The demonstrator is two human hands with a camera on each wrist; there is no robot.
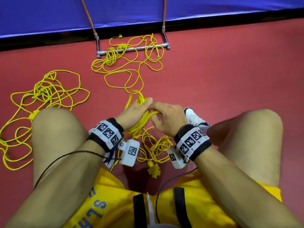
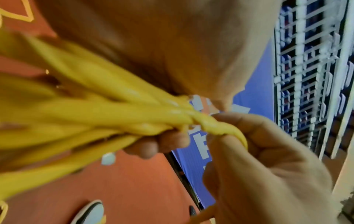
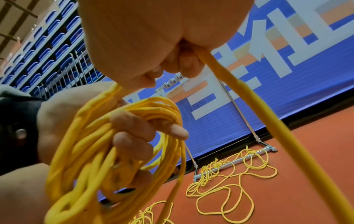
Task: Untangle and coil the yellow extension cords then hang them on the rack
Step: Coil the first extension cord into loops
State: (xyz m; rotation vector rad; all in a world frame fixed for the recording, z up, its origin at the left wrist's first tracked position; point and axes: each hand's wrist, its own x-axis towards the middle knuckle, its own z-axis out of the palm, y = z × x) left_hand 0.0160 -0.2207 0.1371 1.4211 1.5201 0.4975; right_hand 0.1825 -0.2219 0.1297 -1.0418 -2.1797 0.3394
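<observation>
- Fingers of my left hand (image 1: 131, 115) curled round the coil (image 3: 107, 136), keeping its loops gathered.
- My right hand (image 1: 166, 120) pinched the loose strand (image 3: 254, 106), feeding the next loop.
- Tangled cords (image 1: 131, 63) lay across the rack (image 1: 131, 49).

Even indoor light, soft shadows, bowed wide-angle edges, wrist close-ups blurred, perhaps by motion.
</observation>
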